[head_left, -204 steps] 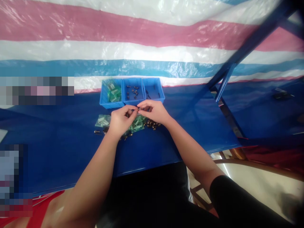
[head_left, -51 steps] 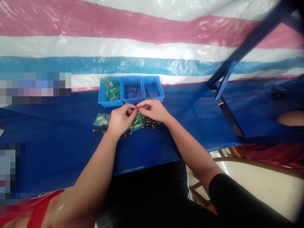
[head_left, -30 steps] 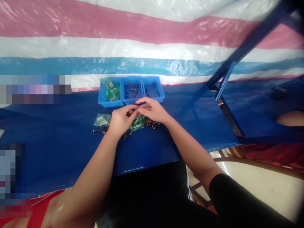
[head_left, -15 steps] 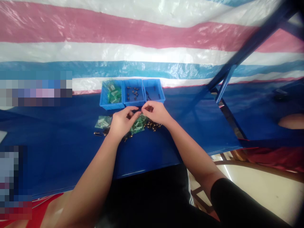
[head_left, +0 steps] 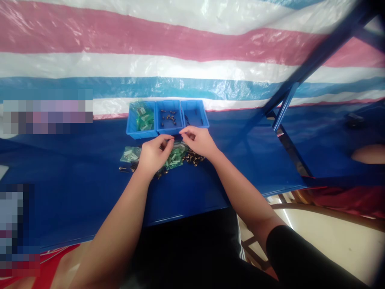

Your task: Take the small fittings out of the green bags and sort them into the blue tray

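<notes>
My left hand (head_left: 153,154) is curled in a pinch over a pile of small green packets (head_left: 173,157) and dark metal parts (head_left: 195,159) on the blue table (head_left: 192,184). My right hand (head_left: 198,141) pinches just to its right, fingertips a short gap from the left ones. What either pinch holds is too small to make out. Behind the hands stand three blue bins: the left bin (head_left: 140,119) holds green packets, the middle bin (head_left: 169,117) several dark parts, the right bin (head_left: 195,114) a few parts.
Another green packet (head_left: 130,154) and a loose dark part (head_left: 122,169) lie left of my hands. A striped tarp (head_left: 180,52) hangs behind the table. A blue metal frame post (head_left: 285,104) slants at the right. Another person's arm (head_left: 368,153) shows at the far right.
My fingertips, which met in front of the bins, have drawn slightly apart and dropped a little toward the pile. The view shifted a little.
</notes>
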Action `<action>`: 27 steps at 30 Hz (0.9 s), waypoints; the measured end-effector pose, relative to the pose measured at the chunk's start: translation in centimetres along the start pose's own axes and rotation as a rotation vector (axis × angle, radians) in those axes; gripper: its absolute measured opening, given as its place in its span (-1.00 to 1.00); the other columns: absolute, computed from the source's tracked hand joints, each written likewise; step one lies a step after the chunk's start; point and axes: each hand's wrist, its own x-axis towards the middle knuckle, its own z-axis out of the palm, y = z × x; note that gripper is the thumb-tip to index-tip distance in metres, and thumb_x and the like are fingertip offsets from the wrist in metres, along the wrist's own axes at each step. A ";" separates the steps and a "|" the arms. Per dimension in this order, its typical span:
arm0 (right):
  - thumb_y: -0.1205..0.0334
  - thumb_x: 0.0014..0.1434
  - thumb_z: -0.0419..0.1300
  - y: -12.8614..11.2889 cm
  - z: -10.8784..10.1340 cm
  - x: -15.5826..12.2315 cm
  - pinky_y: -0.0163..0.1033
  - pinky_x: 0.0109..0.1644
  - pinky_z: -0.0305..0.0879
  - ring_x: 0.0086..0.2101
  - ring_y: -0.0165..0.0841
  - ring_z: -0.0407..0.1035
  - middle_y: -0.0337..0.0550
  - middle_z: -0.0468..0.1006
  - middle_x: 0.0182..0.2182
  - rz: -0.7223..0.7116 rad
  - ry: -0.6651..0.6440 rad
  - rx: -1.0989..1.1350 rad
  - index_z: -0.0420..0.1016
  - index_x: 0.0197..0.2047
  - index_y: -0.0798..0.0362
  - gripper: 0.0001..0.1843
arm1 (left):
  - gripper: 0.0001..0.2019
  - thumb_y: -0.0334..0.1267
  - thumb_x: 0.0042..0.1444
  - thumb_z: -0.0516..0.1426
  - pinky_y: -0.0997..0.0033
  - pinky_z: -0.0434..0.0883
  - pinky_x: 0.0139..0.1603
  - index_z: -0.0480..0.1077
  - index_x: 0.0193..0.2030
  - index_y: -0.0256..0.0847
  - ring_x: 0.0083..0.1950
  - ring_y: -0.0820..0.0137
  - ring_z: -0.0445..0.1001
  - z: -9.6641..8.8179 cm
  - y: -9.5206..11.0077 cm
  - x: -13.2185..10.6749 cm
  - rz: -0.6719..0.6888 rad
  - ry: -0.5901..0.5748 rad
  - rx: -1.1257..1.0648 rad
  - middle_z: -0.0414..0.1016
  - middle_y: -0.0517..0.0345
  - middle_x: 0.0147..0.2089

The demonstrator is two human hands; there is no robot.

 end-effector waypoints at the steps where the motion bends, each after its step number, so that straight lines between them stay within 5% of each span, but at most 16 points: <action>1: 0.18 0.30 0.19 0.0 -0.2 0.0 -0.17 -0.13 0.43 -0.32 -0.31 0.53 -0.18 0.69 -0.31 0.005 -0.019 -0.116 0.66 -0.08 0.01 -0.77 | -0.72 -0.09 0.34 0.18 0.47 0.34 -0.30 0.63 -0.03 -0.20 -0.47 0.48 0.36 0.0 0.0 0.0 -0.004 0.001 0.004 0.46 0.26 -0.46; 9: 0.24 0.25 0.15 -0.7 -1.8 -0.1 -0.15 -0.12 0.35 -0.12 -0.18 0.55 -0.13 0.73 -0.11 0.094 -0.205 -0.497 0.72 -0.04 -0.02 -0.67 | -0.73 -0.08 0.33 0.17 0.47 0.34 -0.32 0.63 -0.06 -0.18 -0.48 0.48 0.37 -0.1 0.3 0.0 -0.023 0.005 0.018 0.47 0.25 -0.46; 16: -0.16 0.15 0.33 -0.9 -1.9 -0.3 -0.14 -0.13 0.35 -0.07 -0.13 0.53 -0.03 0.69 0.00 0.066 -0.323 -0.522 0.64 0.17 0.00 -0.39 | -0.70 -0.07 0.34 0.15 0.45 0.35 -0.30 0.63 -0.04 -0.19 -0.47 0.47 0.38 -0.1 0.3 0.0 -0.026 -0.010 0.011 0.48 0.24 -0.45; 22: -0.11 0.27 0.28 -0.9 -1.4 -0.4 -0.22 -0.22 0.20 -0.12 -0.21 0.48 -0.07 0.67 -0.08 -0.026 -0.359 -0.532 0.67 0.05 -0.05 -0.58 | -0.70 -0.06 0.34 0.15 0.45 0.36 -0.31 0.63 -0.03 -0.18 -0.46 0.46 0.40 -0.1 0.1 0.0 -0.029 -0.021 0.023 0.49 0.24 -0.44; 27: 0.04 0.42 0.13 -1.0 -1.3 -0.3 -0.22 -0.24 0.11 -0.23 -0.28 0.43 -0.09 0.64 -0.21 -0.098 -0.267 -0.493 0.68 -0.10 0.02 -0.66 | -0.68 -0.05 0.36 0.14 0.44 0.36 -0.30 0.62 0.00 -0.19 -0.45 0.46 0.42 -0.1 0.1 0.0 -0.030 -0.017 0.022 0.50 0.22 -0.42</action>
